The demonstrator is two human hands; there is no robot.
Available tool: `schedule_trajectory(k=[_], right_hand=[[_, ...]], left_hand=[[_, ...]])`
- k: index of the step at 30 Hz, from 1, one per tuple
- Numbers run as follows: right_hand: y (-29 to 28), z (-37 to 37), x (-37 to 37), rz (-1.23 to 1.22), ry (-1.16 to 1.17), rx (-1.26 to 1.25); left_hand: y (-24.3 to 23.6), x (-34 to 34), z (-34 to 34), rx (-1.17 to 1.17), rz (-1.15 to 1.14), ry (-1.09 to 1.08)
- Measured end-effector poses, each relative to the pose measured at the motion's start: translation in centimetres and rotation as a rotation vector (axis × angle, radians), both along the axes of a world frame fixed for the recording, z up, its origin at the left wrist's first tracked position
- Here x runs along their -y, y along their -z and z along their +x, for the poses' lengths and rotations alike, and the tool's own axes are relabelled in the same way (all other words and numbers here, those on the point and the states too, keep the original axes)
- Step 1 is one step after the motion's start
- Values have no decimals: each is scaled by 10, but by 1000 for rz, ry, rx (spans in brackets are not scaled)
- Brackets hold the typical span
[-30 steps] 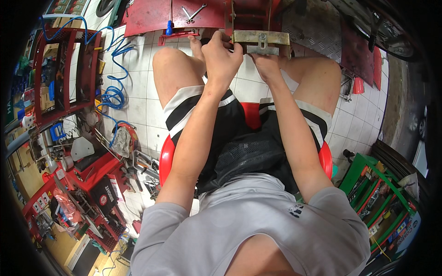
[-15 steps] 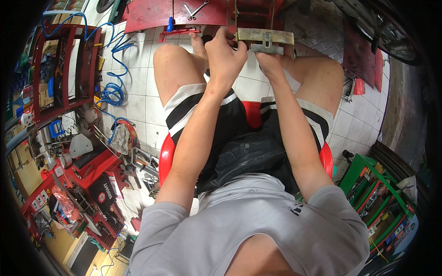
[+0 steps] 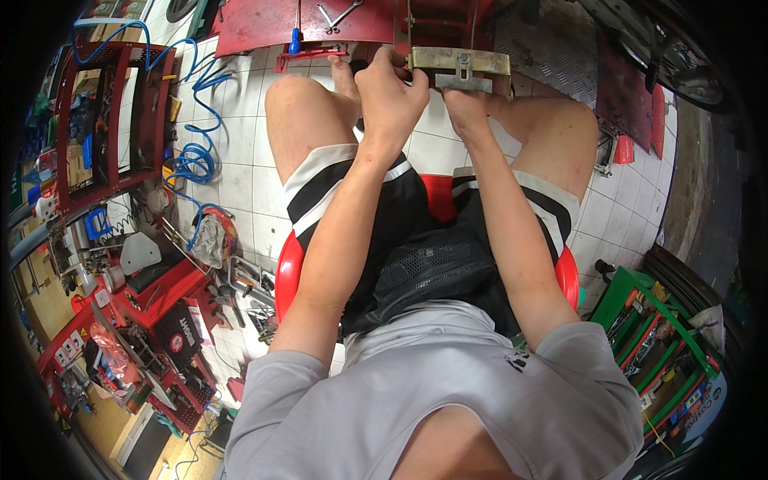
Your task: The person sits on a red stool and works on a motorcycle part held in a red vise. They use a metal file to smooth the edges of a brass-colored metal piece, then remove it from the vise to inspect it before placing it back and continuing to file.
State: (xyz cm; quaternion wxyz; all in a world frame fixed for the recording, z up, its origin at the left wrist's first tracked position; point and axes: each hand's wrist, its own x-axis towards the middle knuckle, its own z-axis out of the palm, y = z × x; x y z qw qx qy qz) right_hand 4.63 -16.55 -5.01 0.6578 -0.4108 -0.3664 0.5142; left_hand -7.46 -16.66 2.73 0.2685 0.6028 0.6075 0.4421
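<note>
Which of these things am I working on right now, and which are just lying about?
At your hands, likely the job:
- boxy, worn, yellowish metal part
- left hand at its left end; right hand under it, fingers hidden

Untouched, apparently just lying about:
- blue-handled screwdriver with a thin shaft
- silver metal wrenches forming a V
- coiled blue hose

White tiled floor (image 3: 240, 184); red rack (image 3: 162, 112) left, green rack (image 3: 624, 293) right; perhaps pavement (image 3: 688, 160) far right.

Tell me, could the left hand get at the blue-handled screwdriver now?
Probably yes: nothing covers the blue-handled screwdriver, left of the left hand, though that hand is busy at the metal part.
</note>
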Motion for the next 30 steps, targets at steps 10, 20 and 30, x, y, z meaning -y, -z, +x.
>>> schedule_trajectory(k=[10, 20, 30], right_hand=[[15, 9, -1, -24, -101, 32], [0, 6, 3, -107, -107, 139], [6, 6, 2, -53, -130, 66]], left_hand=[[5, -1, 1, 19, 13, 16], [5, -1, 0, 21, 33, 16], [11, -2, -1, 3, 60, 16]])
